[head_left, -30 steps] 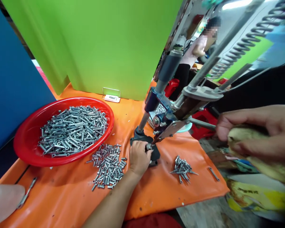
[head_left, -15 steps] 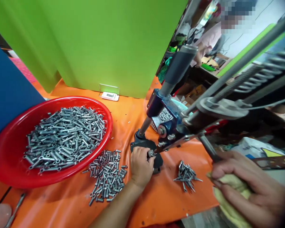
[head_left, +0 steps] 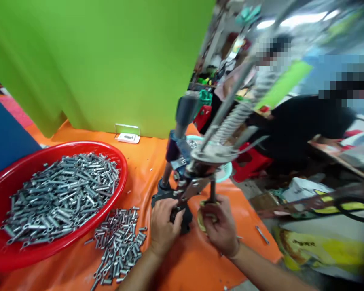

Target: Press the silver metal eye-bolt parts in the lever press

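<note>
In the centre of the frame, a hand press [head_left: 210, 153] is seen standing on an orange table cover [head_left: 148, 161]. The lever [head_left: 212, 190] of the press is gripped by the right hand [head_left: 221, 224], right of the lower centre; the fingers are closed around its lower end, and a yellowish cloth [head_left: 202, 221] is held in the same grip. The left hand [head_left: 165, 224] is placed at the dark base [head_left: 186, 222] of the press, in the lower centre. Its thumb and fingers are bent around a small dark metal piece [head_left: 174, 214], under the press head; because of blur, it cannot be told whether this piece is pinched or only touched.

Just beside the left hand, on its left, many small metal parts with ring ends are spread in a loose pile [head_left: 121, 238]. A larger quantity of such parts is contained in a red basin [head_left: 125, 169] at the lower left. Behind these, the upper left is filled by a green board [head_left: 94, 60], and a small white object [head_left: 129, 138] is laid before it. At the right edge of the cover, a thin metal piece [head_left: 262, 235] is seen lying. In the upper right, a person in dark clothing [head_left: 312, 125] is partly visible.
</note>
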The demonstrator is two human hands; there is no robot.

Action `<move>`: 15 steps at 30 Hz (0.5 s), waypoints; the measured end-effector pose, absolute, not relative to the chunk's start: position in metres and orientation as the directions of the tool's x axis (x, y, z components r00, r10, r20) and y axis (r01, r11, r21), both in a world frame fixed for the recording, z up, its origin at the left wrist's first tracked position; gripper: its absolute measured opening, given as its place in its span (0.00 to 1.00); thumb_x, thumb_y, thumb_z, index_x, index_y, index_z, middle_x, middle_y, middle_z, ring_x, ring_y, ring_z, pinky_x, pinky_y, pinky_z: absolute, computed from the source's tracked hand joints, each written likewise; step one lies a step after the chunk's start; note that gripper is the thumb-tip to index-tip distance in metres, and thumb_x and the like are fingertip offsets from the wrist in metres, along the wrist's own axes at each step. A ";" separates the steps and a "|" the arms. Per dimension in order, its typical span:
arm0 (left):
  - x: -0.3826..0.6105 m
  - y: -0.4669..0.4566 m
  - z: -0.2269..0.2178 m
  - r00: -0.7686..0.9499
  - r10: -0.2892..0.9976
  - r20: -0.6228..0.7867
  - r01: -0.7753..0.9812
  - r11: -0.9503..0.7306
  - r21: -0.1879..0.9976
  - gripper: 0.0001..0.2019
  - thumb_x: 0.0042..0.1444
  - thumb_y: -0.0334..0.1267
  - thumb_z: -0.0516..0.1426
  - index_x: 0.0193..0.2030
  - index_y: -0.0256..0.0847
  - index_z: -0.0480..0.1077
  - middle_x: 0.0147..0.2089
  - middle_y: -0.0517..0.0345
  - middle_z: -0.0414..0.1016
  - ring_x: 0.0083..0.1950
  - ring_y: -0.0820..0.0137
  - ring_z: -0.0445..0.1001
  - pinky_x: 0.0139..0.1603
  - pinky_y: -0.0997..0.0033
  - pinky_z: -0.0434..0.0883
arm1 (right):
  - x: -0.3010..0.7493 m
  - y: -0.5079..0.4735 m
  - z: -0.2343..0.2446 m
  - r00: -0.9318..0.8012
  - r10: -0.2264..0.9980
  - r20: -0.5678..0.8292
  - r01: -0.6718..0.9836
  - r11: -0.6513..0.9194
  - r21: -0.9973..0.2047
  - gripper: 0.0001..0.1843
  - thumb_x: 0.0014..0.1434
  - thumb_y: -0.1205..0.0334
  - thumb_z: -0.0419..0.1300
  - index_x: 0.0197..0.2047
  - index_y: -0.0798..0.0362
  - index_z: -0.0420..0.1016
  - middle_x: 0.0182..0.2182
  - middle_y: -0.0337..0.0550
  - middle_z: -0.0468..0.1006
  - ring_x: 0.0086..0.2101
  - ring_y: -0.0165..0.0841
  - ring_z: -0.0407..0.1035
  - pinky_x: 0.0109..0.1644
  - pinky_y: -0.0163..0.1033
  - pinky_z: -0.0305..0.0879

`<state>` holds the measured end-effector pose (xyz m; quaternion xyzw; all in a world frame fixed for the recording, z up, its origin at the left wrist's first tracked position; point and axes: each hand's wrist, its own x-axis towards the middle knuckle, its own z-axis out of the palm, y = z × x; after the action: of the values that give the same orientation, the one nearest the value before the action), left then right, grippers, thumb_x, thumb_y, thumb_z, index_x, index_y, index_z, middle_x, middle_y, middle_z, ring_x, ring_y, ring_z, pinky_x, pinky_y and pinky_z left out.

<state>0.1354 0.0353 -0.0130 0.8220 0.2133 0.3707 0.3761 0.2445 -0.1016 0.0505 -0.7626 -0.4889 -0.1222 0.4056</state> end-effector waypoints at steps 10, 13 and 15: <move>0.124 0.032 0.014 0.734 0.611 0.297 0.056 -0.491 0.869 0.11 0.59 0.42 0.49 0.32 0.40 0.68 0.39 0.53 0.73 0.41 0.65 0.72 0.43 0.67 0.70 | 0.236 -0.127 0.114 0.582 0.746 0.324 0.578 -0.099 -0.810 0.04 0.51 0.64 0.57 0.31 0.55 0.70 0.31 0.43 0.66 0.34 0.29 0.64 0.38 0.34 0.63; 0.099 0.039 0.013 0.797 0.588 0.138 0.178 -0.447 0.877 0.12 0.58 0.39 0.47 0.42 0.42 0.69 0.39 0.55 0.75 0.41 0.65 0.74 0.42 0.69 0.71 | 0.247 -0.140 0.154 0.513 0.857 0.052 0.162 -0.037 -0.986 0.15 0.53 0.52 0.58 0.36 0.55 0.70 0.30 0.43 0.69 0.30 0.28 0.65 0.33 0.33 0.63; 0.081 0.047 0.010 0.831 0.556 0.008 0.368 -0.561 0.742 0.12 0.54 0.35 0.48 0.43 0.42 0.68 0.41 0.54 0.76 0.44 0.63 0.75 0.45 0.68 0.70 | 0.257 -0.137 0.180 0.494 0.869 0.021 -0.041 0.047 -0.998 0.24 0.53 0.42 0.56 0.37 0.57 0.69 0.28 0.45 0.70 0.27 0.29 0.65 0.30 0.34 0.64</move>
<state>0.0808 0.0475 0.0101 0.8749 0.2642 0.1215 0.3872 0.2572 -0.1366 0.1803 -0.5890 -0.3516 0.3599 0.6324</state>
